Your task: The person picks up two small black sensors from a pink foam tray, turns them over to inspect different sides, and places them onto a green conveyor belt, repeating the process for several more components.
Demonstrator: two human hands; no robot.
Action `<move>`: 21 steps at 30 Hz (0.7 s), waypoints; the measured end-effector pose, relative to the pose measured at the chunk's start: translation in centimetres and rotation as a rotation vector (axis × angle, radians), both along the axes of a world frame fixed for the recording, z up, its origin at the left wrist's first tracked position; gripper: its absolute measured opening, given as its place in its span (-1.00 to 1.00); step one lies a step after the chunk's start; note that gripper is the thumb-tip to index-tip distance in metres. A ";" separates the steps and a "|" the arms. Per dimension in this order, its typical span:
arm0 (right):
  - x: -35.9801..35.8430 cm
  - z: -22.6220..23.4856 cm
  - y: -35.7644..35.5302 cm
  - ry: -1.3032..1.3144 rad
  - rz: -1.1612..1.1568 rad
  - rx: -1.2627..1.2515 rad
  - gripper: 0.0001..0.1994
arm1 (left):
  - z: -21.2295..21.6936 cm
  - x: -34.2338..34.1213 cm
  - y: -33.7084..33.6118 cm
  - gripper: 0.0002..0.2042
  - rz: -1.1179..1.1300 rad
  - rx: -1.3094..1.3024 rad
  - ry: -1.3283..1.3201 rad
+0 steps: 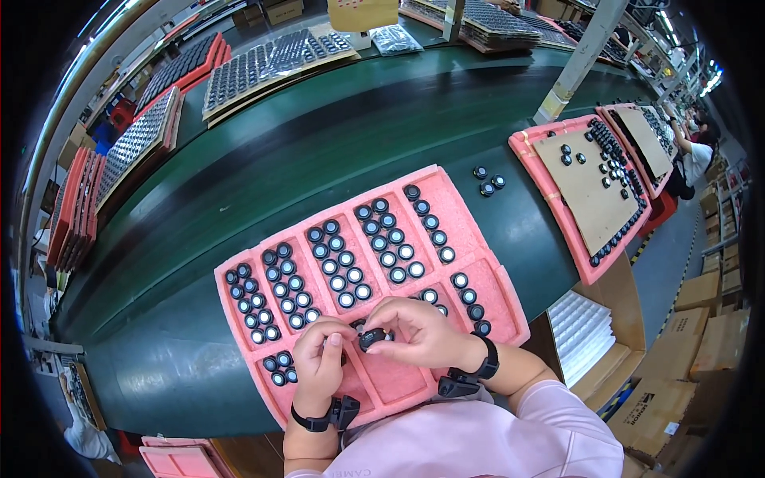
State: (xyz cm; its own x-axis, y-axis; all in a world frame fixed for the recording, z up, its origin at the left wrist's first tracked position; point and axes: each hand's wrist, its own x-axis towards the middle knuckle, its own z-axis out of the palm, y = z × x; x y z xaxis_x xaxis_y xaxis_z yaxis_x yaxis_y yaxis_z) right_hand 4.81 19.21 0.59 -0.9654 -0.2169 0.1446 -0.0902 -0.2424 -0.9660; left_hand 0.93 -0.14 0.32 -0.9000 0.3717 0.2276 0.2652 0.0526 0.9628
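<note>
low in the frame's centre, the left hand (319, 360) and right hand (424, 333) each close their grip on one small black round part (371, 338) above the pink foam tray (466, 219) on the green counter (319, 151).

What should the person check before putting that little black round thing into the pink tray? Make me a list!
1. Small black round part pinched by both hands: ok, left hand and right hand share it.
2. Pink foam tray lies flat on the green belt: ok.
3. Free room in the near compartments: ok, bare pink foam beside the hands.
4. Which way the part faces: cannot tell, fingers cover it.
5. Three loose parts on the belt beyond the tray: not ok, outside it.
</note>
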 end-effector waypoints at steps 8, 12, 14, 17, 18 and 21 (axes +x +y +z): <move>-0.2 -1.8 0.1 0.077 -0.071 0.110 -0.69 | 0.2 0.7 -0.6 -0.80 0.077 0.167 -0.015; -0.5 -1.4 0.7 0.228 -0.107 0.325 -0.70 | 1.1 0.6 -0.4 -0.84 0.018 0.110 0.010; -0.5 -1.5 0.7 0.236 -0.092 0.312 -0.70 | 0.8 0.4 -0.3 -0.92 0.000 0.121 -0.014; -0.7 -1.6 0.6 0.277 -0.110 0.319 -0.70 | 0.1 0.4 -0.3 -0.89 -0.038 0.125 -0.032; -0.7 -1.6 0.5 0.309 -0.125 0.334 -0.70 | -0.1 0.3 -0.3 -0.85 -0.055 0.113 -0.032; -0.9 -1.7 0.2 0.372 -0.156 0.364 -0.69 | -0.2 0.2 -0.3 -0.77 -0.071 0.060 -0.036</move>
